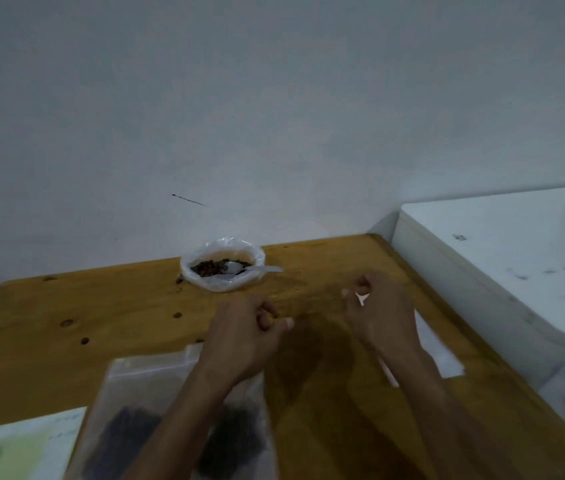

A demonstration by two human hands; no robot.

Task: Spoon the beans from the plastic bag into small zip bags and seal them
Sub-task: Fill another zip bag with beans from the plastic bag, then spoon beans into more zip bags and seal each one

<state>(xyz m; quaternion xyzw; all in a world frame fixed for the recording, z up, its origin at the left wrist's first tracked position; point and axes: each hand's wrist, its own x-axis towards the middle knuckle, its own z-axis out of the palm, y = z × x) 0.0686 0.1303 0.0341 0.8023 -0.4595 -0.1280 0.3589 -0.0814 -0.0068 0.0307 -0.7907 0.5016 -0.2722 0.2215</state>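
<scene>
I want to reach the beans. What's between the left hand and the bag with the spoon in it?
Only bare wooden table lies between the left hand and the plastic bag, seen from the head camera.

Hidden, cropped and blurred parts

The zip bags (pixel 156 420) are blurred, partly covered by the left forearm and cut by the bottom edge; whatever is pinched in the right hand (pixel 378 317) cannot be identified.

Single head-worn wide-angle view, forward and down over a wooden table (pixel 66 358), close above, toward a wall (pixel 274 98).
</scene>
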